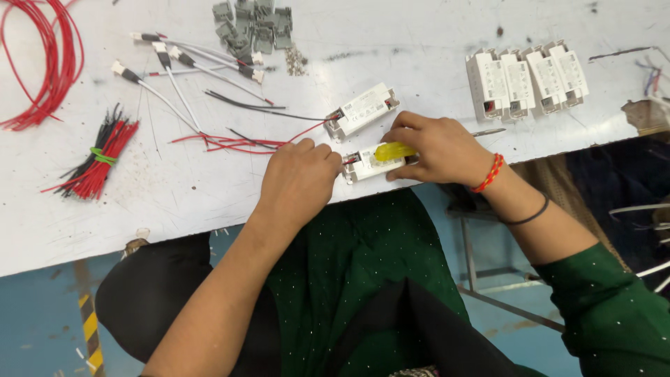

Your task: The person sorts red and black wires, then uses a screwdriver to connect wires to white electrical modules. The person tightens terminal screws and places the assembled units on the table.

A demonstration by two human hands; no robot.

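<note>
At the centre of the frame, near the front edge of the white surface (174, 195), the left hand (299, 180) is curled into a closed grip at the left end of a small white driver box (364, 165), where red wires (230, 143) enter. The right hand (436, 148) closes its grip on a yellow-handled tool (393, 150) lying on the box. The box's long axis runs left to right, its right end tilted slightly toward the top of the frame. A second white box (363, 110) lies just above it.
</note>
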